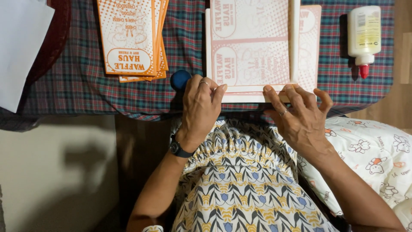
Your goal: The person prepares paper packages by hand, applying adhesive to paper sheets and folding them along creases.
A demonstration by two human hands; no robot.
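Both my hands rest on the near edge of the pale pink printed sheet (249,51) that lies flat on the plaid tablecloth (86,86), right in front of me at the table's edge. My left hand (199,107) sits at the sheet's lower left corner, fingers curled loosely with the fingertips pressing down on the paper rather than pinching it, so nothing is gripped there. My right hand (300,116) lies toward the lower right, fingers spread apart and flat along the bottom border, open and holding nothing, pinning the edge so the sheet stays square. The sheet looks to be layered: a second pink panel (310,43) shows out to the right behind it, and a narrow strip runs along the bottom under my fingers, which I judge is why I press there, to keep the layers aligned. A round dark blue object (180,79) sits just beside my left hand, touching or nearly touching my knuckles; I cannot tell which. To the left, well apart, a fanned stack of orange printed sheets (131,38) waits within reach. A white glue bottle (364,34) with a red tip lies on its side at the far right, clear of the paper. A white sheet (19,47) overhangs the far left corner.
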